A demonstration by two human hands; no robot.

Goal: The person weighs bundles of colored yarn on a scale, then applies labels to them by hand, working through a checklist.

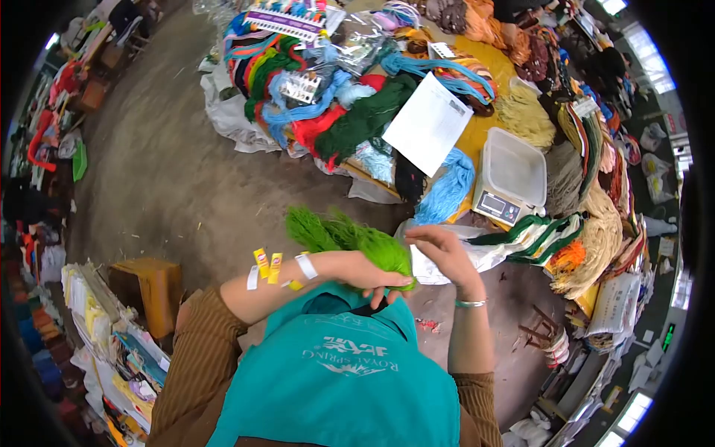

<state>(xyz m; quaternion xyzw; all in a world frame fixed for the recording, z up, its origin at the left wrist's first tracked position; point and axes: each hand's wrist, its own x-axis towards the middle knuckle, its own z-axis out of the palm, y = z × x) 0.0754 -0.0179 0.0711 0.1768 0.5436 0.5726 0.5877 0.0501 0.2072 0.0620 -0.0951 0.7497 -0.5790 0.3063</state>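
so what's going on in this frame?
A person in a teal apron is working a bright green yarn bundle with both hands. The left hand grips its end; the right hand rests fingers on it beside a white bag. Ahead, a table holds piled coloured yarn skeins, a white sheet and a digital scale.

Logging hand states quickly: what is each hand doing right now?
Left hand: closed around the bright green yarn bundle.
Right hand: on the same bundle's end; whether its grip is closed cannot be told.
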